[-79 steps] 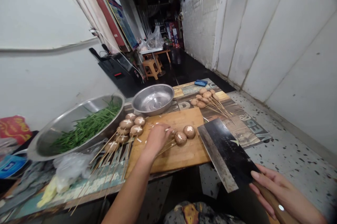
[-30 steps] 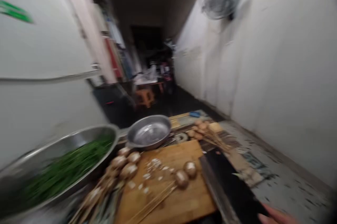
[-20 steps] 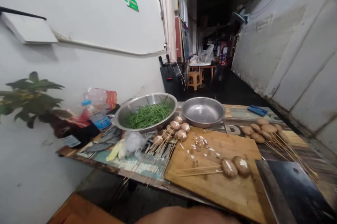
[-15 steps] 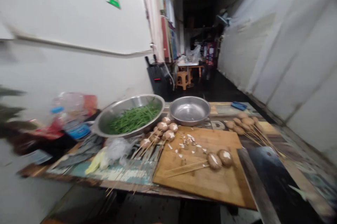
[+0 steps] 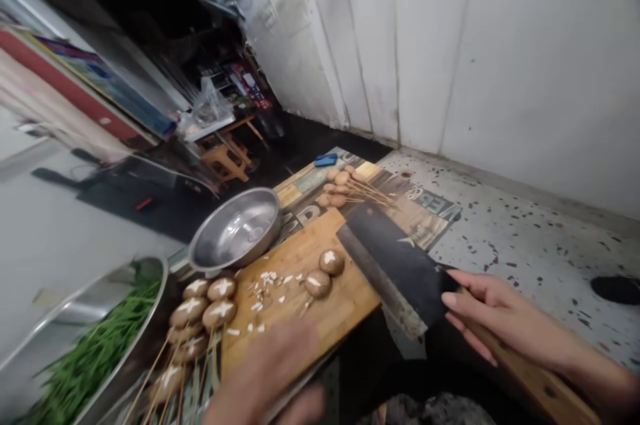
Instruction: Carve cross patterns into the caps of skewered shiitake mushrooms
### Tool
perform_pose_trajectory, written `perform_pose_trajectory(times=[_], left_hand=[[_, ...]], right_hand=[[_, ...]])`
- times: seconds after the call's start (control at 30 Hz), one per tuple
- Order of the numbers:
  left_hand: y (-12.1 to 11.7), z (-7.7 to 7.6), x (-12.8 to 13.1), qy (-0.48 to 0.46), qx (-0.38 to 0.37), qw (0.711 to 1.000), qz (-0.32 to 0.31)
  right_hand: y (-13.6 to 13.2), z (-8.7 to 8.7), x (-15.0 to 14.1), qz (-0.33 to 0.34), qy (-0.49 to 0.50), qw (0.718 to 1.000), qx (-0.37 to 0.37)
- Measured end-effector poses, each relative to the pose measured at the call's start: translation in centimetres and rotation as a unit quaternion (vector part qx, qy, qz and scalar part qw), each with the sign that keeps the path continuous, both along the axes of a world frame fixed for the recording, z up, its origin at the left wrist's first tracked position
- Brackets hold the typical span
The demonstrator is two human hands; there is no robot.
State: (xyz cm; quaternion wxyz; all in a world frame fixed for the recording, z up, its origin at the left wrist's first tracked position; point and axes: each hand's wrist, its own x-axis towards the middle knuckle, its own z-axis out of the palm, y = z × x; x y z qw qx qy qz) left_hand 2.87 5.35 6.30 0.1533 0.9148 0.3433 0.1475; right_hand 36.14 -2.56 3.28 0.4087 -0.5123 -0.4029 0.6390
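Note:
My right hand point(image 5: 493, 315) is at the neck of a cleaver point(image 5: 385, 265), thumb on top and fingers around where the wooden handle meets the dark blade. The blade overlaps the right side of a wooden cutting board point(image 5: 360, 288). Smeared by motion, my left hand point(image 5: 270, 365) is over the board's near edge, close to the skewer sticks of two mushrooms point(image 5: 317, 284). Those caps bear pale carved marks. White trimmings point(image 5: 267, 282) are scattered on the board. More skewered mushrooms point(image 5: 220, 312) with cross cuts lie left of it.
A metal bowl point(image 5: 200, 238) stands behind the board. At the left, a larger basin point(image 5: 163, 278) holds green vegetables point(image 5: 100, 345). Uncut-looking skewered mushrooms point(image 5: 343, 178) and a blue object point(image 5: 326, 159) are at the table's far end. A stool point(image 5: 225, 162) stands beyond.
The view has swung right and tilted. Both hands have come into view, the right one on the cleaver handle, the left over the board.

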Motion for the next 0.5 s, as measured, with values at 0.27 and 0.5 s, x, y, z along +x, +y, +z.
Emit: perform_pose_trajectory(times=[0.27,0.5], left_hand=[[5.7,-5.3,2.1,0.002,0.001,0.992,0.127],[6.8,-4.4,2.6,0.008,-0.061,0.987,0.148]], right_hand=[[-0.1,-1.6,0.9,0.016,-0.075,0.997,-0.030],[-0.3,-2.3,1.5,0.019,-0.072,0.997,-0.012]])
